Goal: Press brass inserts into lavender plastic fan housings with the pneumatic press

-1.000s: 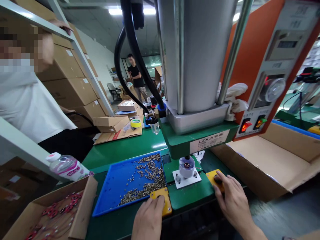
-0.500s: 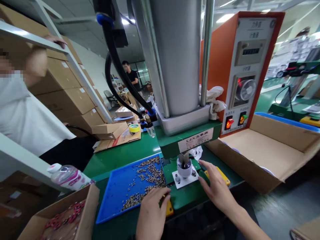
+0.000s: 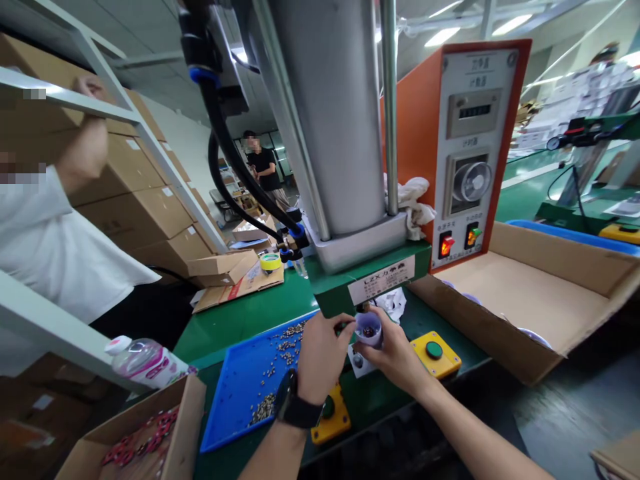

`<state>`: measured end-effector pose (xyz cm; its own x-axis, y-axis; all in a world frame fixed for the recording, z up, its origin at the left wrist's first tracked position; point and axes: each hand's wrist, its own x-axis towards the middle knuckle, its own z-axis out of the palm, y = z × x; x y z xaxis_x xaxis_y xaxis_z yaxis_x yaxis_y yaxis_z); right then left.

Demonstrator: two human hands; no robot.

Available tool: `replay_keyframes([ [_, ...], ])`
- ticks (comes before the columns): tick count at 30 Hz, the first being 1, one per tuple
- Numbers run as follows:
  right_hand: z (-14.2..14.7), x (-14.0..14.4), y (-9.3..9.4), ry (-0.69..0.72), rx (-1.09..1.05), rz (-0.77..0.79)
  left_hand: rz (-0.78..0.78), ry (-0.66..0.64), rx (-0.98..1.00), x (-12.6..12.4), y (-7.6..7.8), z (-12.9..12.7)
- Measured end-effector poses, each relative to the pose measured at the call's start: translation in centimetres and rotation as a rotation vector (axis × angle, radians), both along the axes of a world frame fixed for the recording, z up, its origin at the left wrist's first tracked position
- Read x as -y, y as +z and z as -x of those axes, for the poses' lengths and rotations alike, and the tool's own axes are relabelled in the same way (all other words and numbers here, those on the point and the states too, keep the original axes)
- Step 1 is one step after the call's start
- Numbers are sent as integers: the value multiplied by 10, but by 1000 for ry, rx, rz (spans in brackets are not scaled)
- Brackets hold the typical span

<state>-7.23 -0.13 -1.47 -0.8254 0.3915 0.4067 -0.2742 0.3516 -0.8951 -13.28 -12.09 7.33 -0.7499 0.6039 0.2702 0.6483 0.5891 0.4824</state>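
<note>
Green bench top (image 3: 240, 313) runs left to right beneath a tall press (image 3: 325, 120) with an orange control box (image 3: 465, 147) on its right side. The room is a workshop: stacked cartons on grey shelving at left, strip lights overhead, a second bench far right.

Both hands meet under the press head. The left hand (image 3: 323, 357), wearing a dark wrist band, is closed around the left side of a small pale cup (image 3: 369, 329); the right hand (image 3: 397, 357) grips the same cup from the right, fingers wrapped on it. The cup sits directly under the press head, above the white fixture plate (image 3: 357, 363).

A blue tray (image 3: 235, 393) of small metal parts lies just left of the hands. 2 yellow button boxes flank them: 1 (image 3: 436, 353) to the right, 1 (image 3: 331, 417) at the near edge.

An open cardboard box (image 3: 525, 300) borders the right; another box (image 3: 145, 440) of red pieces and a bottle (image 3: 147, 363) crowd the near left. A person in white stands at left.
</note>
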Motion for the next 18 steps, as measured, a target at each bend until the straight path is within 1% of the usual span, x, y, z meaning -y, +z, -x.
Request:
replay_keyframes([
  [3,-1,2,4,22,-19,41,216,-74,-5,-18,9,5],
  [5,-3,1,6,35,-38,36,353,-89,-37,-25,12,6],
  [7,-4,0,7,39,-41,44,452,-89,-75,-28,14,7],
  [9,-4,0,7,38,-26,60,485,-87,-80,-29,15,7],
  [13,-3,0,7,43,-22,61,463,-88,-44,-27,14,8],
  [18,-3,1,7,36,-14,65,519,-123,-93,-28,11,9],
])
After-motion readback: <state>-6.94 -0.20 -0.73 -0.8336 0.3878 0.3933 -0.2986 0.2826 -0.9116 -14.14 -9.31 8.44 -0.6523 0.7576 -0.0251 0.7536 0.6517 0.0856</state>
